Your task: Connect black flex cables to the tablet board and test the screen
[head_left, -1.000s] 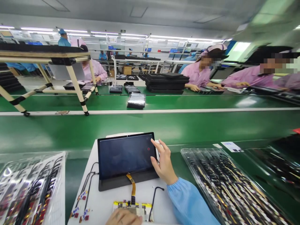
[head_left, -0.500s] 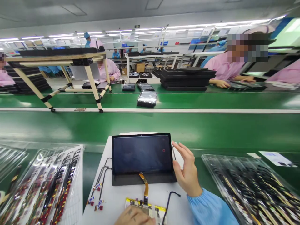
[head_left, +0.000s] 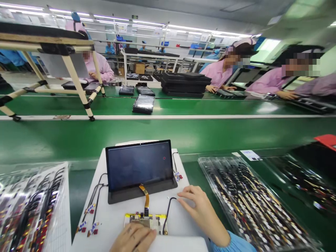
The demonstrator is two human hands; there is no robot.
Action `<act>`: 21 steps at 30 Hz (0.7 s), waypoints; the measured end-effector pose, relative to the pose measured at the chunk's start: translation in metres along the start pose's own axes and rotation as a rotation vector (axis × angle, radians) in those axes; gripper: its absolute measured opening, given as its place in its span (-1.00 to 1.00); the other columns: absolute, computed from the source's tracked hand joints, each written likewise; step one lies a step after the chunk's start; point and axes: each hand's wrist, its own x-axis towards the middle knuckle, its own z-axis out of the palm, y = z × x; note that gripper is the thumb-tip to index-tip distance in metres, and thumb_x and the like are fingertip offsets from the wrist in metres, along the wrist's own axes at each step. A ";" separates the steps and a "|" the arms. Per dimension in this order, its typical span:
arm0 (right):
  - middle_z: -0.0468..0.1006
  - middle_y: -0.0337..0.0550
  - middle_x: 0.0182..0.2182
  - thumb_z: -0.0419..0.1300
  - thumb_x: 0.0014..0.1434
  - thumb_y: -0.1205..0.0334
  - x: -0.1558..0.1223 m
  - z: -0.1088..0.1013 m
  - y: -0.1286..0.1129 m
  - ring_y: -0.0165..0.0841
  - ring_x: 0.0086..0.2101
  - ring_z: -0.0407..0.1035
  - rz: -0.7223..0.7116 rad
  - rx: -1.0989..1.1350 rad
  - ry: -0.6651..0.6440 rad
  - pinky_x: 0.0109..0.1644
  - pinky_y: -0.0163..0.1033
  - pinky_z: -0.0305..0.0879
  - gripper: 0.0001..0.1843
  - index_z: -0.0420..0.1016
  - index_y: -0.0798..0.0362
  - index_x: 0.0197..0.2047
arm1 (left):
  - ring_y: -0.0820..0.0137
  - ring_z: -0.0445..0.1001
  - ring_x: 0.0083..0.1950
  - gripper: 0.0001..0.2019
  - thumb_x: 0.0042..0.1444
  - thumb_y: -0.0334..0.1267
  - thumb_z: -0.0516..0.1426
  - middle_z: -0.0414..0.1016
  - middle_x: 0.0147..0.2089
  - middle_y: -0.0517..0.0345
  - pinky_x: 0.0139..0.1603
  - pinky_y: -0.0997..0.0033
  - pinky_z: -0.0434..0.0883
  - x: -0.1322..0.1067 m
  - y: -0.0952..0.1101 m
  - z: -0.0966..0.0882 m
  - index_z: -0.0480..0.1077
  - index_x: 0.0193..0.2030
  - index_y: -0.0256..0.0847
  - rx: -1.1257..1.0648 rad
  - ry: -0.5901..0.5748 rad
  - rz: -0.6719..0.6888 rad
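My left hand (head_left: 133, 238) lies over the lower part of a circuit board (head_left: 160, 221) with yellow tape, its fingers bent together and holding the board down; the thumb is hidden. A gold flex cable (head_left: 145, 196) joins the board to a dark-screened tablet display (head_left: 140, 164), propped tilted on a grey base with a red dot lit on it. My right hand (head_left: 194, 203) is open, with thumb and forefinger apart beside the upper end of a black cable (head_left: 167, 210). That cable's lower end reaches the board's right edge.
Thin cables with small connectors lie left (head_left: 90, 206) and right (head_left: 178, 175) on the white work surface (head_left: 110, 224). Clear trays of cables flank it, left (head_left: 34, 206) and right (head_left: 252, 203). Beyond the green bench, a wheeled rack (head_left: 69, 77) stands near seated workers and stacked black trays (head_left: 185, 84).
My right hand has left the display's right edge and come down toward the black cable. My left hand stays on the board. The view has swung to the right.
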 end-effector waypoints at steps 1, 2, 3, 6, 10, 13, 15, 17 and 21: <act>0.44 -0.21 -0.47 -0.07 0.31 -0.12 -0.001 0.002 -0.001 -0.31 -0.44 0.34 -0.007 -0.004 -0.005 -0.48 -0.19 0.31 -0.55 0.52 -0.12 -0.38 | 0.45 0.49 -0.30 -0.65 0.34 -0.33 -0.19 0.53 -0.35 0.03 -0.24 0.51 0.46 0.003 0.001 -0.003 0.38 -0.05 -0.39 0.002 -0.005 -0.010; 0.43 -0.19 -0.47 -0.06 0.30 -0.11 -0.001 0.003 -0.001 -0.29 -0.45 0.33 -0.014 -0.006 -0.008 -0.48 -0.18 0.30 -0.57 0.52 -0.12 -0.37 | 0.45 0.49 -0.30 -0.67 0.34 -0.35 -0.18 0.53 -0.35 0.04 -0.23 0.52 0.46 0.007 0.002 -0.005 0.38 -0.05 -0.39 0.002 -0.017 -0.020; 0.42 -0.17 -0.48 -0.05 0.29 -0.10 -0.002 0.004 -0.001 -0.29 -0.45 0.32 -0.021 -0.006 -0.007 -0.49 -0.17 0.28 -0.58 0.52 -0.12 -0.36 | 0.45 0.48 -0.31 -0.68 0.33 -0.37 -0.17 0.52 -0.35 0.04 -0.23 0.52 0.46 0.010 0.003 -0.008 0.38 -0.05 -0.39 0.001 -0.029 -0.031; 0.39 -0.16 -0.50 -0.02 0.28 -0.08 -0.005 0.007 0.002 -0.28 -0.47 0.30 -0.047 0.006 0.003 -0.49 -0.17 0.25 -0.62 0.53 -0.12 -0.35 | 0.46 0.47 -0.38 -0.69 0.33 -0.38 -0.16 0.52 -0.40 0.06 -0.32 0.52 0.45 0.017 0.005 -0.012 0.38 -0.11 -0.38 0.006 -0.016 -0.055; 0.40 -0.18 -0.49 -0.01 0.27 -0.06 -0.013 0.012 0.014 -0.28 -0.47 0.30 -0.105 0.012 0.033 -0.48 -0.17 0.24 -0.64 0.53 -0.12 -0.33 | 0.46 0.47 -0.41 -0.70 0.33 -0.38 -0.16 0.53 -0.40 0.05 -0.34 0.50 0.45 0.016 0.006 -0.009 0.37 -0.14 -0.39 0.004 0.011 -0.060; 0.43 -0.19 -0.43 0.01 0.26 -0.02 -0.022 0.018 0.027 -0.29 -0.44 0.33 -0.158 -0.072 0.065 -0.46 -0.18 0.27 -0.69 0.52 -0.12 -0.28 | 0.46 0.48 -0.37 -0.76 0.31 -0.38 -0.09 0.53 -0.36 0.05 -0.31 0.49 0.46 0.009 0.006 -0.001 0.36 -0.07 -0.39 -0.001 -0.010 -0.071; 0.44 -0.21 -0.39 0.03 0.25 0.00 -0.028 0.022 0.034 -0.30 -0.41 0.35 -0.180 -0.124 0.083 -0.45 -0.19 0.27 -0.73 0.51 -0.13 -0.26 | 0.47 0.48 -0.36 -0.79 0.28 -0.38 -0.04 0.53 -0.36 0.07 -0.31 0.50 0.46 0.005 0.006 0.004 0.36 -0.06 -0.38 0.008 -0.026 -0.081; 0.45 -0.24 -0.36 0.04 0.25 0.00 -0.031 0.024 0.036 -0.31 -0.40 0.36 -0.195 -0.140 0.102 -0.45 -0.19 0.26 -0.76 0.49 -0.13 -0.25 | 0.47 0.48 -0.36 -0.81 0.26 -0.38 0.00 0.53 -0.36 0.09 -0.32 0.50 0.46 0.001 0.007 0.009 0.36 -0.06 -0.37 0.018 -0.035 -0.074; 0.45 -0.24 -0.25 0.03 0.29 0.01 -0.027 0.020 0.026 -0.29 -0.28 0.36 -0.094 -0.061 0.149 -0.30 -0.17 0.28 -0.77 0.42 -0.12 -0.11 | 0.46 0.48 -0.37 -0.79 0.27 -0.39 -0.02 0.53 -0.34 0.07 -0.32 0.48 0.46 -0.005 0.005 0.014 0.38 -0.06 -0.38 0.031 -0.034 -0.055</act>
